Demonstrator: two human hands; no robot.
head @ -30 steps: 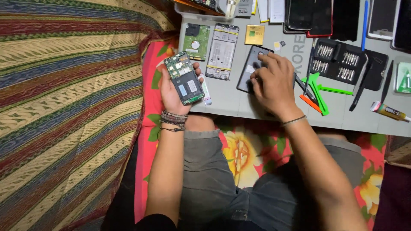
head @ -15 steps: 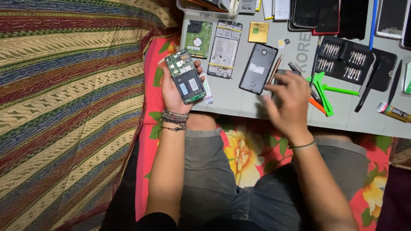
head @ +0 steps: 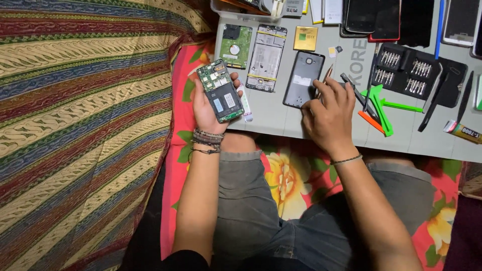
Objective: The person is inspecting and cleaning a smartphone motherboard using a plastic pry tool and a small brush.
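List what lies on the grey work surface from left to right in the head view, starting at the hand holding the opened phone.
left hand holding the opened phone → bare phone frame → dark grey back cover → right hand → green pry tool → black bit set case → small glue tube.
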